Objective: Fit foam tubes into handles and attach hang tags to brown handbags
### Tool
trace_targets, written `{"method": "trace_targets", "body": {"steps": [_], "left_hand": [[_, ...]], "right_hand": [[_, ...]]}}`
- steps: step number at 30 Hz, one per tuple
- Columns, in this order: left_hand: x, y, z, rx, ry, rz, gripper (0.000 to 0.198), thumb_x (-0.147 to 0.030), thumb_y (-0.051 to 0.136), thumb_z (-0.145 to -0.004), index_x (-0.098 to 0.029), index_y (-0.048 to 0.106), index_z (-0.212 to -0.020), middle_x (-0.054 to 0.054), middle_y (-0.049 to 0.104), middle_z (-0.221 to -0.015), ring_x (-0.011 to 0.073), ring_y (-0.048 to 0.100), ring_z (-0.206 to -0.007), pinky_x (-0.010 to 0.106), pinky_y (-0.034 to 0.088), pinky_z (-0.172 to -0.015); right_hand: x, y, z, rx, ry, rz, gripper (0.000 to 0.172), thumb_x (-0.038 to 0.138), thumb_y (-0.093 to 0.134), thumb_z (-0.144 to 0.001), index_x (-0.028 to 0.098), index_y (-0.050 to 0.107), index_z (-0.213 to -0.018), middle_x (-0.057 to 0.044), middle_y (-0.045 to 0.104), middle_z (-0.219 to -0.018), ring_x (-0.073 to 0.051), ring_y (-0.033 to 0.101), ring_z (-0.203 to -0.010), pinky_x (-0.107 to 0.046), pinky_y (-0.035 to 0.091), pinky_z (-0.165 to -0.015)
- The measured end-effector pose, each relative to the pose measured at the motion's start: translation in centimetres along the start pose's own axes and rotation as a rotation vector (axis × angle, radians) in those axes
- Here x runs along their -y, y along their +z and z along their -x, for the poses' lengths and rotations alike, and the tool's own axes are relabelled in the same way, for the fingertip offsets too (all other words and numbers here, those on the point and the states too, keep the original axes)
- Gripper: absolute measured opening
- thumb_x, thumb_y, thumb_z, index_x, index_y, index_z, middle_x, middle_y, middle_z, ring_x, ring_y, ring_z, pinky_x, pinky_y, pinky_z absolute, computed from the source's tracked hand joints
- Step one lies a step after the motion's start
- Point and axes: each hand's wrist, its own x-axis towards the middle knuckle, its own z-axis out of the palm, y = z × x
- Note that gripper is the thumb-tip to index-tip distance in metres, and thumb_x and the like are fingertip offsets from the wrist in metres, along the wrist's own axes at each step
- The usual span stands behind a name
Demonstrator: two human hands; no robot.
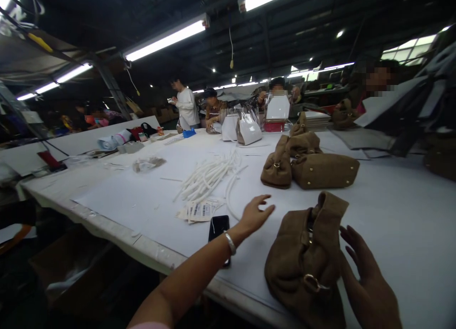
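Note:
A brown fabric handbag (292, 253) with a metal ring stands at the table's near edge, its wide handle upright. My left hand (254, 215), with a silver bangle at the wrist, hovers to the left of the handle, fingers apart and holding nothing. At the bag's right side is my right hand (366, 277), its fingers spread beside the fabric; whether they touch it is unclear. A dark phone (218, 225) lies partly under my left forearm. Near it are printed tags (201, 211) and a pile of white tubes (206, 177).
More brown bags (326, 170) lie beyond the near one. Plastic-wrapped bags (249, 127) stand farther back on the white table (142, 201). A small plastic bag (148, 164) is at the left. Several people are around the table's far side.

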Motion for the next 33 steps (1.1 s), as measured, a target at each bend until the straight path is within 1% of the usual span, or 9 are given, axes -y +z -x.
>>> {"method": "trace_targets", "body": {"steps": [5, 11, 14, 17, 21, 25, 27, 29, 33], "left_hand": [[7.9, -6.2, -1.7, -0.135, -0.231, -0.255, 0.052, -0.029, 0.067, -0.084, -0.014, 0.055, -0.132, 0.02, 0.05, -0.14, 0.0356, 0.046, -0.132, 0.054, 0.034, -0.112], [10.2, -7.0, -2.0, -0.093, -0.288, -0.319, 0.052, -0.019, 0.067, -0.083, -0.015, 0.053, -0.133, 0.012, 0.068, -0.113, 0.0262, 0.065, -0.105, 0.048, 0.048, -0.098], [8.4, -7.5, -1.8, -0.125, -0.212, -0.269, 0.059, -0.016, 0.06, -0.086, -0.014, 0.044, -0.142, 0.013, 0.069, -0.111, 0.0216, 0.069, -0.092, 0.038, 0.052, -0.09], [3.8, -8.0, -1.0, -0.162, -0.063, -0.177, 0.06, -0.026, 0.057, -0.091, -0.019, 0.036, -0.147, 0.01, 0.067, -0.119, 0.0166, 0.069, -0.091, 0.03, 0.055, -0.083], [-5.4, -6.9, 2.5, -0.208, 0.403, 0.049, 0.04, -0.031, 0.067, -0.087, -0.023, 0.06, -0.126, 0.004, 0.069, -0.105, 0.0142, 0.067, -0.085, 0.025, 0.057, -0.074], [-12.0, -4.4, 6.9, -0.066, 0.777, -0.025, 0.026, -0.017, 0.069, -0.085, -0.024, 0.069, -0.11, 0.004, 0.071, -0.105, 0.0146, 0.067, -0.089, 0.025, 0.057, -0.078], [-12.9, -3.6, 7.5, 0.056, 0.845, 0.017, 0.027, -0.018, 0.07, -0.085, -0.025, 0.069, -0.112, 0.004, 0.071, -0.107, 0.0156, 0.068, -0.095, 0.025, 0.057, -0.083], [-12.5, -3.3, 6.5, 0.146, 0.762, 0.119, 0.022, -0.022, 0.066, -0.089, -0.025, 0.069, -0.111, 0.004, 0.072, -0.106, 0.0149, 0.069, -0.092, 0.025, 0.057, -0.081], [-9.8, -2.3, 0.6, 0.035, 0.451, 0.325, 0.024, -0.032, 0.061, -0.092, -0.021, 0.068, -0.112, 0.006, 0.072, -0.107, 0.018, 0.07, -0.092, 0.029, 0.058, -0.079]], "right_hand": [[-2.0, -2.4, 3.2, 0.002, 0.098, -0.118, 0.072, 0.068, 0.055, -0.078, 0.032, 0.048, -0.14, -0.007, 0.067, -0.128, -0.033, 0.066, -0.112, -0.048, 0.053, -0.097], [-1.1, -3.5, 3.8, -0.022, 0.049, -0.016, 0.061, 0.066, 0.056, -0.08, 0.033, 0.057, -0.132, -0.002, 0.073, -0.116, -0.027, 0.072, -0.1, -0.023, 0.058, -0.05], [0.2, -4.4, 3.7, -0.067, 0.014, -0.011, 0.051, 0.061, 0.058, -0.083, 0.034, 0.061, -0.127, 0.0, 0.074, -0.115, -0.024, 0.073, -0.096, -0.02, 0.057, -0.052], [2.7, -5.3, 3.6, -0.12, -0.07, -0.056, 0.039, 0.053, 0.059, -0.087, 0.034, 0.064, -0.121, 0.001, 0.075, -0.106, -0.018, 0.074, -0.084, -0.022, 0.06, -0.068], [7.0, -5.4, 3.0, -0.083, -0.228, -0.255, 0.034, 0.04, 0.061, -0.091, 0.033, 0.062, -0.125, 0.0, 0.072, -0.112, -0.012, 0.071, -0.076, -0.022, 0.06, -0.073], [9.7, -4.8, 2.6, 0.001, -0.323, -0.42, 0.038, 0.034, 0.067, -0.089, 0.029, 0.061, -0.126, -0.003, 0.069, -0.121, -0.015, 0.07, -0.085, -0.026, 0.061, -0.077], [9.8, -5.1, 2.6, -0.038, -0.344, -0.426, 0.026, 0.034, 0.068, -0.087, 0.025, 0.07, -0.111, -0.005, 0.071, -0.114, -0.02, 0.069, -0.096, -0.029, 0.06, -0.083], [9.3, -6.2, 2.6, -0.103, -0.287, -0.467, 0.019, 0.035, 0.066, -0.089, 0.022, 0.073, -0.102, -0.006, 0.074, -0.103, -0.02, 0.071, -0.09, -0.029, 0.061, -0.079], [7.8, -8.7, 2.2, -0.331, -0.132, -0.641, 0.022, 0.039, 0.058, -0.095, 0.022, 0.067, -0.106, -0.005, 0.073, -0.103, -0.014, 0.069, -0.069, -0.026, 0.062, -0.062]]}}
